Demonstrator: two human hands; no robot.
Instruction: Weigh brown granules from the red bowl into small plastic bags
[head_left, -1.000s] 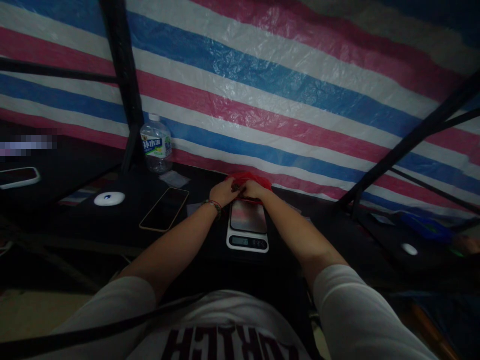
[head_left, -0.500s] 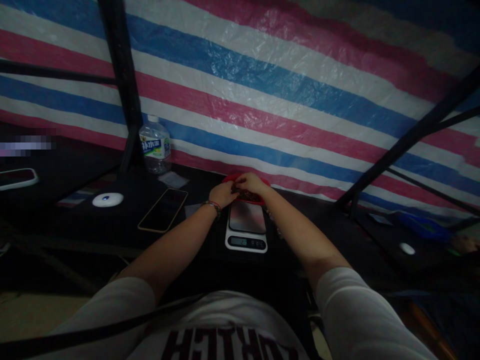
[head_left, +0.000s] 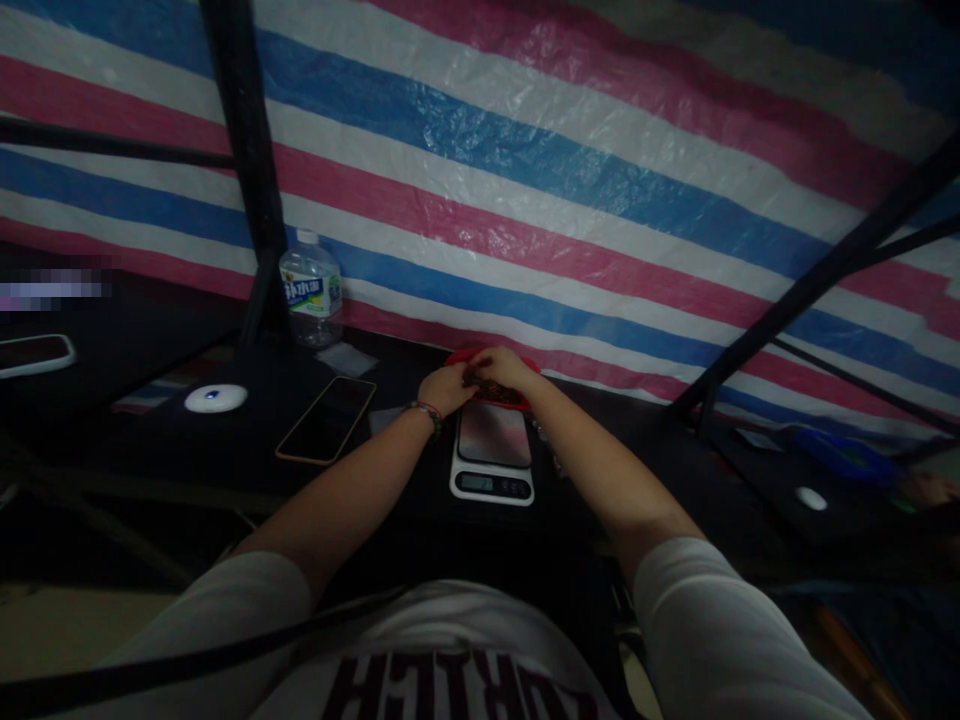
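Note:
Both my hands meet over a red tray [head_left: 529, 366] that holds a heap of small dark brown pieces [head_left: 501, 392]. My left hand [head_left: 447, 388] reaches in from the left edge, its fingers bent inward among the pieces. From the right, my right hand [head_left: 501, 366] curls down with its fingertips close to the left ones. What the fingers pinch is too dark and small to name. Just in front of the tray lies a white digital scale [head_left: 492, 450] with a bare metal plate and a lit display.
A clear plastic bottle [head_left: 311, 290] stands at the back left near a dark metal post [head_left: 251, 180]. A phone [head_left: 326, 420], a white oval device [head_left: 216, 398] and a small clear packet [head_left: 346, 358] lie left of my hands. Far right are a blue tray [head_left: 844, 456] and another person's hand [head_left: 930, 490].
My hands stay over the red tray, with only slight finger movement among the dark pieces. The scale and the other items keep their places.

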